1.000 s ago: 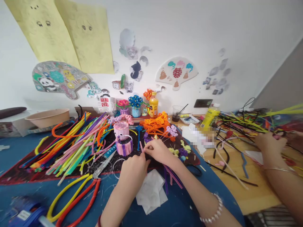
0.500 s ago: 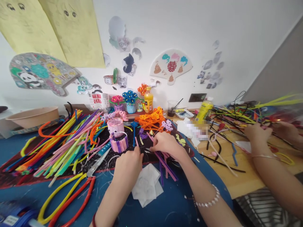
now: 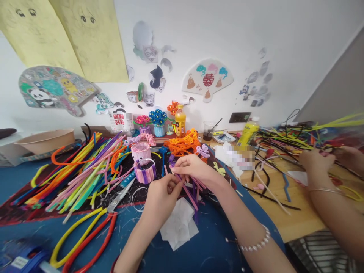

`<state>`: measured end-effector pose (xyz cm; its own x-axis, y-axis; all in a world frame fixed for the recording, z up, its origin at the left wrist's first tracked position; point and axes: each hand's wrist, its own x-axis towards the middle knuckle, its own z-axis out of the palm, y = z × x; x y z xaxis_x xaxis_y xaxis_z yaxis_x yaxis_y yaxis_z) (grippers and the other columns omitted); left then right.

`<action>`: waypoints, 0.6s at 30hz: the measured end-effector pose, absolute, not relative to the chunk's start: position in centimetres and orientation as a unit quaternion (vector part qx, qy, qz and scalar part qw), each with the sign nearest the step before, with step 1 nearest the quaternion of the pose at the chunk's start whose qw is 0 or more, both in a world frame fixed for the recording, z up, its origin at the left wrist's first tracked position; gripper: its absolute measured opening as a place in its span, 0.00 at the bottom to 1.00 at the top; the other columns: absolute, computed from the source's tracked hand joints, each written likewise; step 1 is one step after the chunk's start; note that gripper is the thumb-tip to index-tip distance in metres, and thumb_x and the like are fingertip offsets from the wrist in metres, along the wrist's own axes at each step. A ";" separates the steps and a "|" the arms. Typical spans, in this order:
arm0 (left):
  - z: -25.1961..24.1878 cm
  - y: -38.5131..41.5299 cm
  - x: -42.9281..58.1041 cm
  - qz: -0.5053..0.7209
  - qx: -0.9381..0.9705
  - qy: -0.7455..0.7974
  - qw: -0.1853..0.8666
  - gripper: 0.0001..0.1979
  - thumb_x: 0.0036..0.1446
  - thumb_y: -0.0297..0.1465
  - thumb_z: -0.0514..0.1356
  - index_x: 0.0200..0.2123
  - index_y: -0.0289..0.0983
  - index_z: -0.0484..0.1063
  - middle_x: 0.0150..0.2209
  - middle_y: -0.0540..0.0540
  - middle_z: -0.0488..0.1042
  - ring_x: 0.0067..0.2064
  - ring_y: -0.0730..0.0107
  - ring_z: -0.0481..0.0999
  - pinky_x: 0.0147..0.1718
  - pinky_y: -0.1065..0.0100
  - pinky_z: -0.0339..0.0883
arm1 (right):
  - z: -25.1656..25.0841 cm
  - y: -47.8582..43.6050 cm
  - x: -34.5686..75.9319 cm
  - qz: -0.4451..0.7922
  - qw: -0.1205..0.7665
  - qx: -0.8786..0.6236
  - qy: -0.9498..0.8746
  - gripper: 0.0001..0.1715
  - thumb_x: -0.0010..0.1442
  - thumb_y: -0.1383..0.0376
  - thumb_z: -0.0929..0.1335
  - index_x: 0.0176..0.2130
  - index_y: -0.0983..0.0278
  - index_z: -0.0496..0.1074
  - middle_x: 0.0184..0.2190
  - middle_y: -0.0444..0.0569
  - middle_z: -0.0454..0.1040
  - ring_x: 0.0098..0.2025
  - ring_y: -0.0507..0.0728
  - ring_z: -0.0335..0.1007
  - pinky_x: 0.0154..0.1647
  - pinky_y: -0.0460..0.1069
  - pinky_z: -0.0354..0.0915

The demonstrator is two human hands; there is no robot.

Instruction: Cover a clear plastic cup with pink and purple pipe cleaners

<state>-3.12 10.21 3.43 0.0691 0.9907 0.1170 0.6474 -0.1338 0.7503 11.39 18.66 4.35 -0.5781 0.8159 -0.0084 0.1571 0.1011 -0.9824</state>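
My left hand [image 3: 162, 195] is closed in a pinch, with the tip of a pink pipe cleaner [image 3: 166, 169] showing above its fingers. Touching or almost touching it, my right hand [image 3: 195, 172] is bent over pink and purple pipe cleaners [image 3: 193, 203], its fingertips closed on one whose pink end pokes out at the left. Exactly where the fingers meet is partly hidden. Just beyond my left hand stand a pink-and-purple ring of pipe cleaner pieces [image 3: 144, 174] and a pink cup shape with googly eyes [image 3: 141, 154]. White paper [image 3: 179, 225] lies below my hands.
Large scissors [image 3: 112, 212] with red and yellow handles lie at the left, beside a heap of coloured pipe cleaners [image 3: 82, 170]. A blue tool [image 3: 27, 256] sits front left. Behind are an orange drink bottle [image 3: 180, 122] and pipe-cleaner flowers [image 3: 157, 119]. At right, another person's hands [image 3: 317, 165] work.
My two hands have come together; they were apart before. The right hand has moved left and turned toward the left fingers. The whole view has shifted slightly.
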 end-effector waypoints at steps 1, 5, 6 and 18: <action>3.4 10.2 -3.2 0.337 0.671 0.599 0.278 0.12 0.58 0.38 0.53 0.28 0.39 0.68 0.22 0.51 0.70 0.23 0.71 0.68 0.25 0.70 0.59 | 4.3 18.7 11.4 0.588 0.307 -0.351 -0.661 0.21 0.48 0.53 0.76 0.29 0.68 0.73 0.17 0.42 0.71 0.16 0.47 0.62 0.16 0.42 0.57; 3.4 10.3 -3.4 0.373 0.638 0.596 0.315 0.13 0.56 0.40 0.53 0.27 0.38 0.68 0.20 0.51 0.69 0.21 0.71 0.68 0.23 0.70 0.59 | 4.4 18.9 11.5 0.599 0.329 -0.372 -0.628 0.24 0.42 0.52 0.79 0.27 0.68 0.72 0.14 0.40 0.68 0.15 0.48 0.64 0.14 0.42 0.56; 3.4 10.3 -3.3 0.377 0.634 0.594 0.321 0.14 0.55 0.42 0.54 0.27 0.38 0.69 0.20 0.51 0.69 0.21 0.71 0.67 0.23 0.70 0.58 | 4.4 18.9 11.5 0.602 0.326 -0.370 -0.628 0.24 0.43 0.52 0.79 0.27 0.68 0.72 0.14 0.40 0.68 0.16 0.48 0.64 0.15 0.42 0.56; 3.8 10.3 -3.7 0.423 0.595 0.583 0.357 0.14 0.53 0.43 0.58 0.27 0.37 0.71 0.19 0.50 0.72 0.19 0.72 0.67 0.20 0.70 0.58 | 4.2 18.5 11.1 0.610 0.328 -0.347 -0.633 0.25 0.44 0.50 0.77 0.26 0.68 0.71 0.16 0.40 0.69 0.16 0.47 0.63 0.16 0.42 0.55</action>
<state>-3.72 10.34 3.83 -0.0376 0.9955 0.0869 0.3922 -0.0653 0.9176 11.08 18.48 4.16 -0.5442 0.8389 -0.0072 0.0381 0.0162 -0.9991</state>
